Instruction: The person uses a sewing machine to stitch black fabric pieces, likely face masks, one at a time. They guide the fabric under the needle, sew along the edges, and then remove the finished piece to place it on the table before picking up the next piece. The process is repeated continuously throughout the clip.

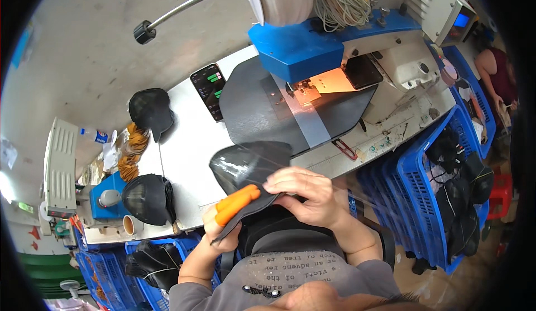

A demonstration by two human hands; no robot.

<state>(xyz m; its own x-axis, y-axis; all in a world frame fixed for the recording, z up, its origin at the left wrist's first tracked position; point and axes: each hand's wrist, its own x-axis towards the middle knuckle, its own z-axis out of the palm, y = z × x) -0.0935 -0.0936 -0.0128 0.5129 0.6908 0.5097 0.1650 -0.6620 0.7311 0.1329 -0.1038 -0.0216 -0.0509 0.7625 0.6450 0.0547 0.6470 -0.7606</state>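
Both my hands are at the front edge of the table, holding a black cap-shaped piece [251, 164] with a shiny curved panel. My left hand [228, 213], with orange covers on its fingers, grips the piece's lower left edge. My right hand [308, 194] pinches the edge on the other side, fingers on top and thumb beneath. Beyond the piece stands a blue and white sewing machine [301, 48], its lamp lighting the needle area. A dark rounded work plate [245, 96] surrounds the needle area.
Similar black pieces [152, 110] and a black stack [146, 199] sit at the left. A phone [207, 90] lies near the wall; another dark phone [363, 72] rests on the machine bed. Blue baskets [405, 191] stand at the right. A person [494, 73] is at the far right.
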